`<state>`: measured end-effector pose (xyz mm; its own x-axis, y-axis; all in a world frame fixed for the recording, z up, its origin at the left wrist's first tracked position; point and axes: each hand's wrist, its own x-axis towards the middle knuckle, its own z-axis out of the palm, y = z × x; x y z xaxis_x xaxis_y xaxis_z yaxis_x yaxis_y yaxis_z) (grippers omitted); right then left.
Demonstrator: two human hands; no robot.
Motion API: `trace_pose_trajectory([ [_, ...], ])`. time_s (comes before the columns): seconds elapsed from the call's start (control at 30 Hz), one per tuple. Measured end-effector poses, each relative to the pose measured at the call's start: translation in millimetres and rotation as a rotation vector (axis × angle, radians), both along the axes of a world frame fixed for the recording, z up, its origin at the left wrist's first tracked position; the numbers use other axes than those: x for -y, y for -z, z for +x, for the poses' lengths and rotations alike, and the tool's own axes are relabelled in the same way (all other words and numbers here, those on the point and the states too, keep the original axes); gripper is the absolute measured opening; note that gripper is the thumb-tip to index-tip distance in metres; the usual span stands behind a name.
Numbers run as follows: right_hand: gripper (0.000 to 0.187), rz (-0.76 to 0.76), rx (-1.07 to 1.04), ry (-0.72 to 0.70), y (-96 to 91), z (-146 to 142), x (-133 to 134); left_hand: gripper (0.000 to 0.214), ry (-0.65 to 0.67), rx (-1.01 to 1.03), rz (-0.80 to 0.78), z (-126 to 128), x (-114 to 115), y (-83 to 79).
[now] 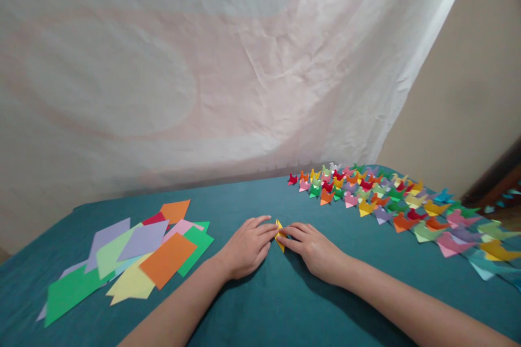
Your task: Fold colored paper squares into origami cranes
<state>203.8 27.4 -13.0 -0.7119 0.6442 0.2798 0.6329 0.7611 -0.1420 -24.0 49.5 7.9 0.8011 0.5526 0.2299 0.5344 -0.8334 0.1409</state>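
A small yellow folded paper (279, 236), narrow and pointed at both ends, lies on the teal tablecloth (260, 303) between my hands. My left hand (251, 245) has its fingers closed together, with the fingertips on the left edge of the paper. From the other side, my right hand (312, 249) grips the paper's right edge with thumb and fingers. Fingertips cover the middle of the paper, so only its upper point and lower end show.
Loose coloured paper sheets (168, 260) overlap in a spread on the left. Several folded paper birds (367, 207) in many colours stand in rows on the right. A pale cloth (228, 81) hangs behind the table, beside a plain wall (468, 92).
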Motion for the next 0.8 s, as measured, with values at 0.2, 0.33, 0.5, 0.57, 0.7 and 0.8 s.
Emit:
trace_pose_trajectory([
  [0.2,0.047,0.010,-0.012,0.011,2.4,0.3,-0.3,0.042,-0.016,-0.041,-0.015,0.6,0.0,-1.9],
  [0.33,0.046,0.024,-0.025,0.001,5.3,0.3,-1.5,0.041,-0.019,-0.047,-0.011,1.3,1.5,-3.2],
  [0.5,0.050,0.025,-0.035,0.001,6.8,0.5,-2.1,0.041,-0.031,-0.054,-0.017,0.2,2.8,-0.3],
  [0.57,0.050,0.026,-0.038,0.003,6.5,0.7,-2.1,0.042,-0.034,-0.061,-0.020,-0.1,2.5,0.8],
  [0.7,0.049,0.022,-0.042,0.008,5.5,0.6,-1.6,0.042,-0.042,-0.054,-0.015,1.4,0.5,1.5],
  [0.8,0.047,0.019,-0.036,0.010,5.4,0.0,-1.7,0.041,-0.055,-0.050,-0.009,3.8,-1.3,0.7],
])
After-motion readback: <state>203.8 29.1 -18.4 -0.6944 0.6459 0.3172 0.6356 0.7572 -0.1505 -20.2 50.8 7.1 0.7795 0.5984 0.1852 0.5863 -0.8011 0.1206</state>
